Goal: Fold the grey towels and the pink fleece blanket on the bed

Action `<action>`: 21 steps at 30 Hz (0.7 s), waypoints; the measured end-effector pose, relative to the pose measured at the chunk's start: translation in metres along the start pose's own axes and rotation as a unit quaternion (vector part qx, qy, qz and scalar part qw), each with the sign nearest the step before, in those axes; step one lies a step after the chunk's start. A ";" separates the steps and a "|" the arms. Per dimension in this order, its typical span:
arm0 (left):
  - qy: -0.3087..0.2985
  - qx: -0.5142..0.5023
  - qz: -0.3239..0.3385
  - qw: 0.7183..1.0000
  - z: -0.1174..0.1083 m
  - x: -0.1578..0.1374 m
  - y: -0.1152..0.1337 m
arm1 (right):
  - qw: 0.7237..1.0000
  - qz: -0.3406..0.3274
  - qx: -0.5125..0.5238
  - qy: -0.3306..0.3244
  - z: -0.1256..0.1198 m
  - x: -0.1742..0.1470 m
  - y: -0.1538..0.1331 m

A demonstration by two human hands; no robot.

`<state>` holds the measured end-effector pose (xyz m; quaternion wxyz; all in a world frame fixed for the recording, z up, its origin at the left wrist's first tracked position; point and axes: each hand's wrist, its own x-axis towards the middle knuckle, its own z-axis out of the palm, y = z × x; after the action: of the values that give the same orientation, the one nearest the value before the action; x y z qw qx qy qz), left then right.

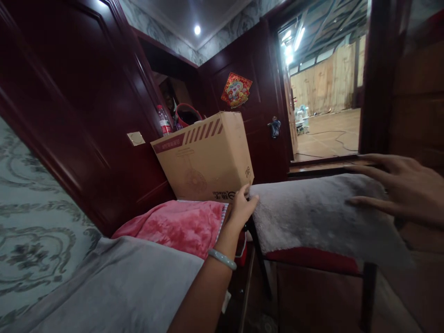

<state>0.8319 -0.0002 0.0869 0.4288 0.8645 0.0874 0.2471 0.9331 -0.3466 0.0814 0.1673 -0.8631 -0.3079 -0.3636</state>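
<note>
A grey plush cloth (305, 217) hangs over the back of a dark chair with a red seat (312, 259). At the cloth's upper left corner, my left hand (242, 208) has its fingers closed around the edge, with the thumb on the near side. A pale bangle (222, 259) circles that wrist. My right hand (398, 185) is over the cloth's right end, fingers spread and slightly blurred. Whether its fingertips touch the cloth, I cannot tell.
Behind the left hand stands a large cardboard box (201, 162), with a bottle (163, 121) near its top. A pink blanket (176, 226) and a grey cover (114, 286) lie at left. A dark red door (239, 60) stands beside an open doorway (326, 134).
</note>
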 end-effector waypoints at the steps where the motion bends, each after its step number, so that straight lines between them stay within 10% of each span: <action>1: 0.013 0.067 0.016 0.998 -0.003 0.000 0.006 | 1.000 -0.029 0.005 -0.008 0.002 0.007 -0.001; 9: -0.126 0.376 0.276 0.876 0.008 0.005 0.036 | 0.975 -0.101 0.044 -0.193 0.042 0.022 0.019; 21: -0.089 0.392 0.300 0.865 0.027 0.008 0.010 | 0.993 -0.103 -0.002 -0.049 0.054 -0.005 0.023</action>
<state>0.8515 -0.0227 0.0835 -0.0339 0.9642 -0.1255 0.2312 0.9736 -0.3381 0.0390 0.1118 -0.8437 -0.4025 -0.3371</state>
